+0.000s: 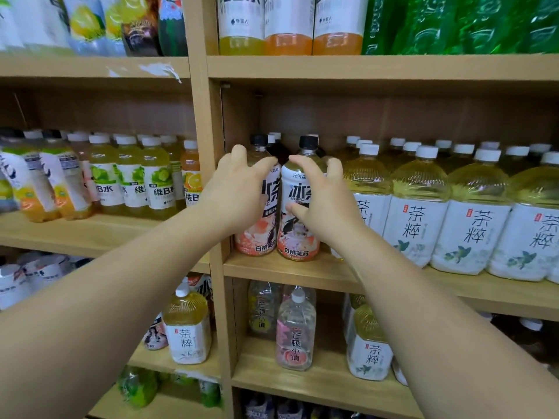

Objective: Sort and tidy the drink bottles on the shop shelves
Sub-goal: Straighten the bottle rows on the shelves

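The left hand (239,189) curls over the shoulder of the left bottle (258,237), thumb stretched across its front. The right hand (325,204) wraps the right bottle (298,189): forefinger on the shoulder, thumb low on the label, other fingers round the far side. Both bottles stand upright and touching at the left end of the middle shelf (302,272), close by the post (211,140).

The step in hand looks like squaring this pair, fronts forward and bases in line. The next move probably calls for a small twist or slide of each, kept low so neither tips (the left label is partly hidden by the hand, so its facing is hard to judge).

The bottles are clear plastic, round and narrow at the neck, with black caps and slick wrap labels, white above and peach below. They should slide easily on the smooth pale wood.

Just to their right stand the teas (419,207), with ribbed domed shoulders, yellow liquid, white caps and white labels. In the left bay the waters (134,182) stand upright, while the leaning ones (36,189) further left likely need righting later
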The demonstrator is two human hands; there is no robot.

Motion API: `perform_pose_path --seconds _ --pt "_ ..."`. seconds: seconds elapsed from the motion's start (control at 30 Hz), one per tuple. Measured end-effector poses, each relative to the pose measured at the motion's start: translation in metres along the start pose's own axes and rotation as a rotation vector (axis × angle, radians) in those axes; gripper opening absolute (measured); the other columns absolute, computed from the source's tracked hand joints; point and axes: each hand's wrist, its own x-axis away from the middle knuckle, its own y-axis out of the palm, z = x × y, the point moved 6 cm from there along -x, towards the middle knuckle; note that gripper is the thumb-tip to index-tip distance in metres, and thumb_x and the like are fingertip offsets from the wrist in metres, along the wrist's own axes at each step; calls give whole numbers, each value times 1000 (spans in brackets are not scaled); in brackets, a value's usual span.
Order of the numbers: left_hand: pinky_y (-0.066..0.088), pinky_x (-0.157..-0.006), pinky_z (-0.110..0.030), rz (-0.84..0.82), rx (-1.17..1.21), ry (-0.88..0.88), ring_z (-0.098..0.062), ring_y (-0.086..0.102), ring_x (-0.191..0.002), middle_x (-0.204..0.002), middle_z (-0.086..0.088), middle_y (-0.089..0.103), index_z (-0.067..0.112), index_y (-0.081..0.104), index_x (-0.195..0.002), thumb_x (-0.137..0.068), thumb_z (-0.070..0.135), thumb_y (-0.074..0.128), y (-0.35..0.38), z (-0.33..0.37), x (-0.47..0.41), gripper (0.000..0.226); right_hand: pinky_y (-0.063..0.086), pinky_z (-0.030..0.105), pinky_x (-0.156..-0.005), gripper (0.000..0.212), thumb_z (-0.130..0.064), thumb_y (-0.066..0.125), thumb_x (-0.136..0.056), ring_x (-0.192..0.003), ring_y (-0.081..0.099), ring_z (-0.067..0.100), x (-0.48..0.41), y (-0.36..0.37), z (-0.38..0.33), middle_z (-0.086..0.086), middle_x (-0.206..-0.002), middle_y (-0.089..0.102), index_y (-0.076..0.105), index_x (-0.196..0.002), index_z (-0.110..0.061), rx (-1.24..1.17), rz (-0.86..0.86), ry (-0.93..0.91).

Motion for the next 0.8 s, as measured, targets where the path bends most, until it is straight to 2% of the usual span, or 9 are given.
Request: perform_pose_path --seconds 0.1,0.17,0.27,0.4,0.5,0.63,0.7,0.77,0.8 --pt "46 -80 -31 54 125 9 -29 54 -112 -138 -10 32 38 40 -147 -94 30 69 1 -3 2 61 53 38 -96 78 -32 79 -86 -124 50 30 5 -4 0 6 -153 20 33 -147 -50 -14 58 -34" --pt "46 -82 -30 83 198 10 -27 55 -106 -141 -8 30 40 43 -143 -93 31 71 5 -3 2 58 53 31 -94 79 -33 81 -81 -122 47 26 12 -10 -2 3 -144 23 37 -145 -48 -23 124 -81" --pt "46 -99 -36 133 325 -15 -28 44 -125 -144 -4 26 41 47 -140 -90 30 74 11 0 5 57 55 29 -90 83 -32 84 -75 -118 48 24 23 -15 -1 2 -140 22 39 -144 -46 -62 194 -113" --pt "38 -113 -45 96 386 -111 -36 32 -142 -157 -7 15 46 43 -139 -87 34 77 22 3 5 63 58 39 -92 81 -27 85 -75 -128 48 32 37 -19 8 4 -153 18 40 -140 -47 -136 215 -73" --pt "42 -112 -47 45 356 -159 -40 34 -143 -160 -12 14 50 35 -141 -86 32 78 29 0 1 72 53 43 -100 80 -26 84 -77 -140 40 34 45 -22 6 5 -159 18 38 -137 -48 -143 200 -117" --pt "47 -107 -46 72 352 -204 -37 35 -143 -160 -8 13 49 34 -143 -86 25 79 24 3 2 76 50 43 -105 79 -24 83 -80 -143 37 32 51 -25 6 7 -158 22 36 -138 -48 -159 201 -145" --pt "47 -108 -43 109 376 -190 -33 31 -145 -160 -4 13 49 36 -145 -86 24 80 19 6 10 78 44 27 -104 78 -23 84 -80 -144 35 26 54 -28 10 6 -158 23 39 -139 -47 -189 226 -125" --pt "46 -111 -45 161 430 -151 -29 28 -146 -159 0 16 49 39 -144 -84 24 81 11 6 24 78 28 4 -99 78 -21 85 -79 -139 33 12 57 -33 14 2 -155 27 43 -140 -46 -229 260 -100" --pt "45 -111 -46 192 462 -133 -26 27 -146 -158 3 17 50 41 -143 -83 24 82 7 5 33 77 24 -4 -94 77 -21 85 -77 -134 31 4 59 -37 15 2 -153 30 45 -139 -45 -246 287 -97"
